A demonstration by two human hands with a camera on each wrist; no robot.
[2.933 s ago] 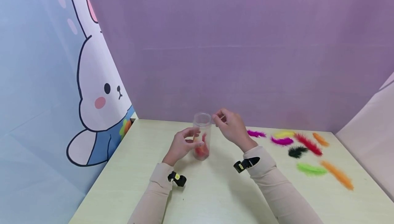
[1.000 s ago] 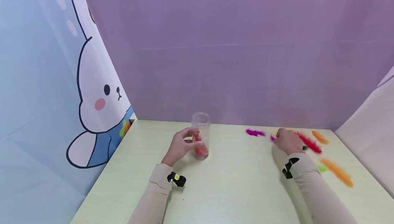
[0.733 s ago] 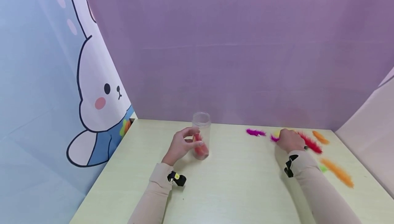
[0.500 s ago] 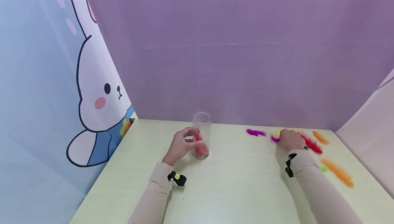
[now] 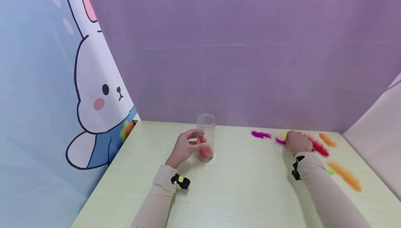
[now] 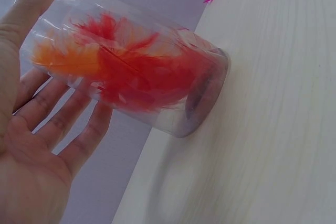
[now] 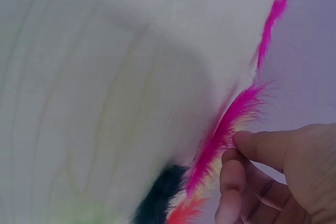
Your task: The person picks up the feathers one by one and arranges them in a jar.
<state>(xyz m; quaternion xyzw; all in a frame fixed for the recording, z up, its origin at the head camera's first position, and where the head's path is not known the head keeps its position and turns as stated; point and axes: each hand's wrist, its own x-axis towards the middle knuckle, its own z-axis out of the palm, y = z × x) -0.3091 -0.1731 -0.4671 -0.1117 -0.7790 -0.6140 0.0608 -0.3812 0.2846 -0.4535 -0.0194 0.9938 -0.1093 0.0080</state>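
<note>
My left hand (image 5: 185, 149) holds a clear plastic jar (image 5: 209, 132) around its side, thumb on one side and fingers on the other. The jar stands upright on the table with its top open. Red and orange feathers (image 6: 142, 74) lie inside it, in its lower part. Over at the right, my right hand (image 5: 297, 142) is low over a group of feathers. Its thumb and index fingertip pinch the edge of a magenta feather (image 7: 218, 140), seen in the right wrist view. In the head view the hand covers part of that feather and nearly all of a dark feather (image 7: 160, 198).
Another magenta feather (image 5: 261, 134) lies left of the right hand. Around that hand are a yellow feather (image 5: 282, 136), a red one (image 5: 319, 147), two orange ones (image 5: 344, 175) and a partly hidden green one (image 5: 331, 171). A purple backdrop (image 5: 238, 64) rises behind the table (image 5: 244, 186).
Since the earliest frame, my right hand has moved from beside the jar's mouth rightward to the feathers. Over the last second it has barely shifted. The left hand stays on the jar.
</note>
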